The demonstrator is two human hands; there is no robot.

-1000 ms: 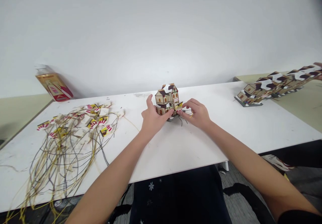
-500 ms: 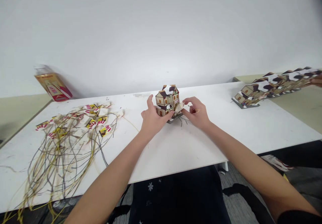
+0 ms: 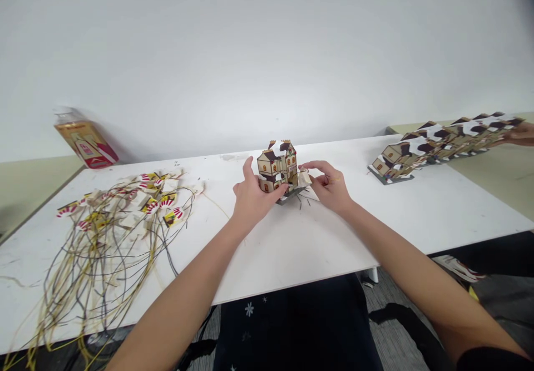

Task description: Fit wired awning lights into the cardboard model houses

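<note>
A small model house (image 3: 277, 165) with snowy roofs and a dark base stands on the white table in front of me. My left hand (image 3: 255, 196) grips its left side, the thumb across the front and the index finger raised. At the house's right side, my right hand (image 3: 329, 186) pinches a small white piece (image 3: 304, 178) between thumb and fingertips. The piece is against or very near the house wall; I cannot tell whether it touches. Short dark wire ends (image 3: 306, 199) stick out below it by the base.
A pile of small white pieces (image 3: 133, 218) with striped awnings and tangled yellow and black wires covers the left. Behind it leans a bottle (image 3: 85, 143) with a red and gold label. Several similar houses (image 3: 421, 148) stand in a row at right, touched by another person's hand (image 3: 521, 134).
The white piece has turned more upright beside the house, and my right hand has shifted slightly with it. The row of houses has moved left, with the other person's hand now showing more.
</note>
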